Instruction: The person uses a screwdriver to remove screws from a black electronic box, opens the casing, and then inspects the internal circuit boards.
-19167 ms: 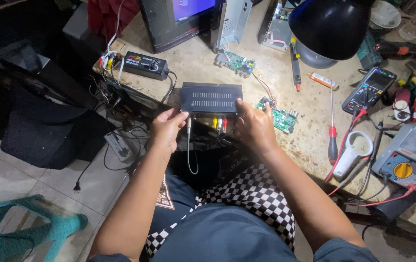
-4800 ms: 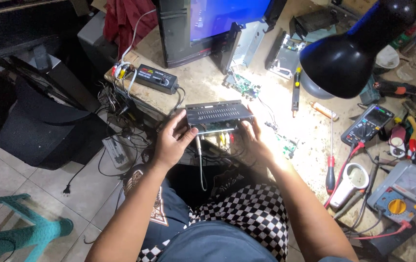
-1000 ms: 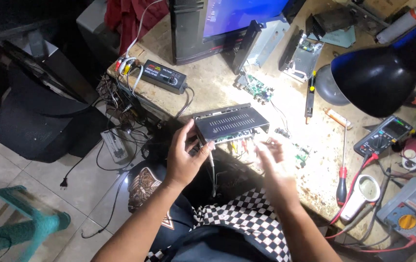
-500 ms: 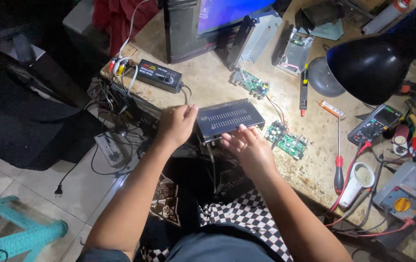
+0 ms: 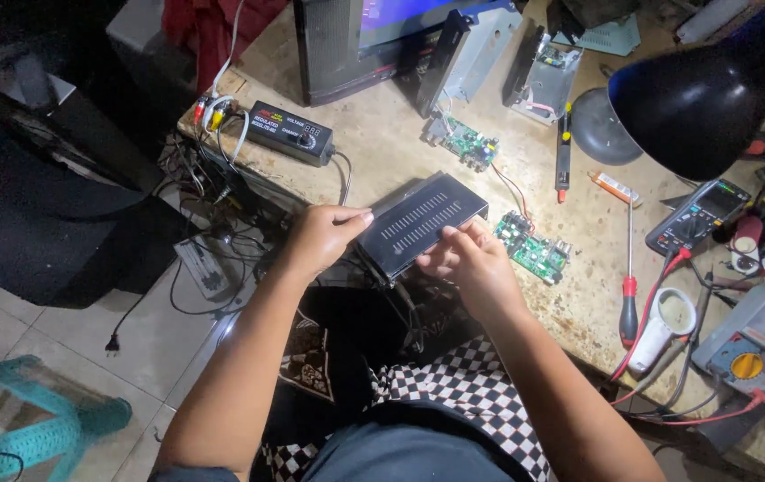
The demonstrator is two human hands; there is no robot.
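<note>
A flat black box with a vented top lies tilted at the near edge of the workbench. My left hand grips its left end, thumb and fingers closed on the corner. My right hand holds the near right edge, fingers curled on the casing. A thin cable hangs from the box down toward my lap.
Two green circuit boards lie beside the box. A black power supply with cables sits at the left, a monitor behind. A black lamp, multimeter, red screwdriver and tools crowd the right. A teal stool stands on the floor.
The box has turned so its long side runs diagonally. My right hand has shifted onto its near right edge, and my left hand stays on the left end.
</note>
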